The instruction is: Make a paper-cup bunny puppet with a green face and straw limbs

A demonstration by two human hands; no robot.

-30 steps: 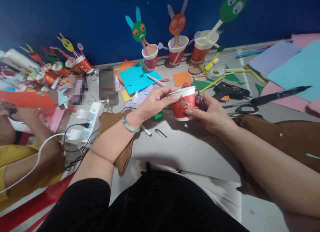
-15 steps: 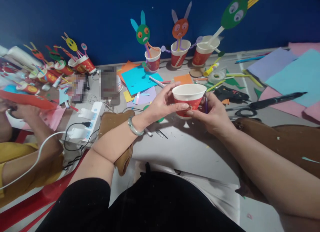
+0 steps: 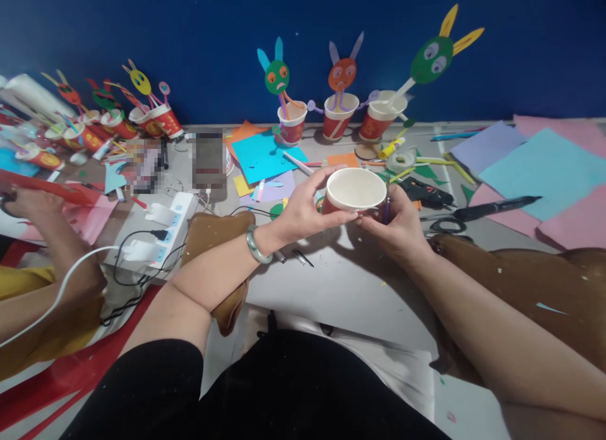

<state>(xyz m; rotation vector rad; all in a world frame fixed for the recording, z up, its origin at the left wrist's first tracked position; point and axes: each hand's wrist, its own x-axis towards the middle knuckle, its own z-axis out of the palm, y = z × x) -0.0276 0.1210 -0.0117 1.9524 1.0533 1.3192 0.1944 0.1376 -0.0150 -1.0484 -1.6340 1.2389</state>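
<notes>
I hold a red and white paper cup [image 3: 357, 190] above the table with both hands. Its mouth tips toward me, and the inside looks white and bare. My left hand [image 3: 310, 208], with a bangle at the wrist, is closed around the left side, thumb along the front. My right hand [image 3: 398, 226] grips the right side near the bottom. A slim dark purple item [image 3: 387, 205] shows upright between that hand's fingers and the cup; its kind I cannot make out. The fingers behind the cup are hidden.
Paper cups with paper-faced figures, like the orange-faced cup [image 3: 338, 123], stand along the blue wall. Coloured paper [image 3: 530, 162], scissors [image 3: 449, 224] and a black glue gun [image 3: 428, 192] lie rightward. At left are a power strip [image 3: 176, 228] and another person's hand [image 3: 35, 203].
The cup has tilted toward me, so more of its inside shows and less of its red side. Both hands keep their hold. My view has shifted slightly.
</notes>
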